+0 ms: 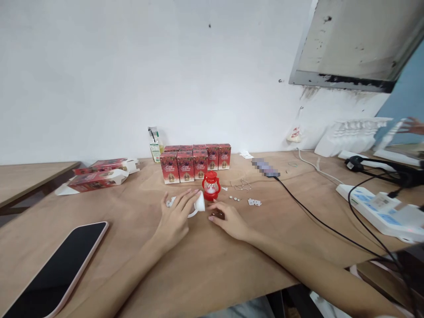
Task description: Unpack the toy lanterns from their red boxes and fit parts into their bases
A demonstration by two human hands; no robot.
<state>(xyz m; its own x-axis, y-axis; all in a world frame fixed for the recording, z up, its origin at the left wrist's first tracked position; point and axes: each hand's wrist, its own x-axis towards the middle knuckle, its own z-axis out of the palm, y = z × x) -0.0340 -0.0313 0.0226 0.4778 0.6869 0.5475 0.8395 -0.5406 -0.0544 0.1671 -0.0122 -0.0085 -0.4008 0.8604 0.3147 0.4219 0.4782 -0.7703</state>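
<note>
My left hand (pixel 175 216) lies on the wooden table (pixel 205 265) with its fingers stretched over a small white plastic part (pixel 199 202), touching it. My right hand (pixel 230 221) rests beside it, fingers curled over a small dark piece (pixel 218 215). Just beyond both hands stands a little red lantern (pixel 211 185). Small white and metal bits (pixel 253 202) lie to its right.
Several red boxes (pixel 194 163) stand in rows behind the lantern, and flattened red boxes (pixel 99 176) lie at left. A phone (pixel 56 269) lies at the near left. Black cables (pixel 331 225) and a white power strip (pixel 380 207) are on the right. Another person's hand (pixel 412 126) shows at far right.
</note>
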